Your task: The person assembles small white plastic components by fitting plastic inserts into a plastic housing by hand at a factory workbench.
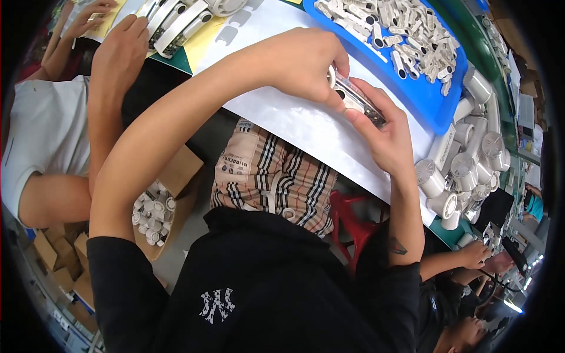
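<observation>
My left hand curls over the upper end of a narrow part with a clear and white shell and dark insides. My right hand grips the lower end of that part, thumb on the near side and fingers on the far side. Both hands are above the white sheet on the table. Close beyond them lies a blue tray heaped with small white plastic pieces. What the left fingertips press on is partly hidden.
White housings with round grilles are piled at the right. White shells with dark insides lie at the far left, by a co-worker's hand. Below the table stand a carton of white parts and a red stool.
</observation>
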Demonstrator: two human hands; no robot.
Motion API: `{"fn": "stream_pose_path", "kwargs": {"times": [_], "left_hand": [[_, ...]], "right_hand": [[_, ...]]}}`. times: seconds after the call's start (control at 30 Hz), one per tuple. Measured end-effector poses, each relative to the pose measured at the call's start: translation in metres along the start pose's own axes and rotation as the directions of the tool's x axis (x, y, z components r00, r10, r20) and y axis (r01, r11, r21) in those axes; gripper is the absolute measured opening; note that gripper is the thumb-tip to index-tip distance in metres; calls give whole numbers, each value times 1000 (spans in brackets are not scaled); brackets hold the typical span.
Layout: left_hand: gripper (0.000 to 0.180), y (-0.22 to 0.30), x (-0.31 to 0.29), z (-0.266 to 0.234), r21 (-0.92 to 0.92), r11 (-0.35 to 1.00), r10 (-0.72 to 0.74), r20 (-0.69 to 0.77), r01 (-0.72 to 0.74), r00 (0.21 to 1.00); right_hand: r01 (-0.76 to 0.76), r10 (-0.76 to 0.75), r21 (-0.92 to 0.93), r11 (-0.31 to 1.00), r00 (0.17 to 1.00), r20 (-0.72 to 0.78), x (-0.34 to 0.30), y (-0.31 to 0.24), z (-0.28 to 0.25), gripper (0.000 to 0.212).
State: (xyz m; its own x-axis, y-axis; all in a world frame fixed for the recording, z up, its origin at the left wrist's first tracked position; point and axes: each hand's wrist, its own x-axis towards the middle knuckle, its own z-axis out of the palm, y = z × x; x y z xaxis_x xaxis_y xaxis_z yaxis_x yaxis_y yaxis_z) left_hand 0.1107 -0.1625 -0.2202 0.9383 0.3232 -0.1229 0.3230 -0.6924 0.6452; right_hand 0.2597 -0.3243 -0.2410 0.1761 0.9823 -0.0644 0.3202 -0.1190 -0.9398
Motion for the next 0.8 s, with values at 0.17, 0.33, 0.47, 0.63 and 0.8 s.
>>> {"fn": "stream_pose_path", "kwargs": {"times": [0.17, 0.33, 0.47, 0.63, 0.8], "left_hand": [[47, -3, 11, -7, -16, 1000, -17, -29, 17, 999], [47, 4, 12, -15, -59, 994, -90, 67, 94, 994], [51, 3, 7, -15, -70, 997, -20, -6, 19, 1000], [48, 14, -15, -20, -110, 985, 116, -141, -132, 983], [36, 56, -54, -21, -247, 946, 102, -390, -211, 915]], "right_hand": [[-7, 7, -19, 1000, 1000, 0, 11, -1, -8, 44], [-53, 51, 39, 998, 998, 31, 10, -2, -13, 43], [-92, 88, 51, 994, 994, 65, 10, -8, -17, 42], [26, -24, 28, 999, 998, -61, -10, -24, -22, 40], [106, -36, 622, 776, 992, -123, -31, -48, -34, 44]]}}
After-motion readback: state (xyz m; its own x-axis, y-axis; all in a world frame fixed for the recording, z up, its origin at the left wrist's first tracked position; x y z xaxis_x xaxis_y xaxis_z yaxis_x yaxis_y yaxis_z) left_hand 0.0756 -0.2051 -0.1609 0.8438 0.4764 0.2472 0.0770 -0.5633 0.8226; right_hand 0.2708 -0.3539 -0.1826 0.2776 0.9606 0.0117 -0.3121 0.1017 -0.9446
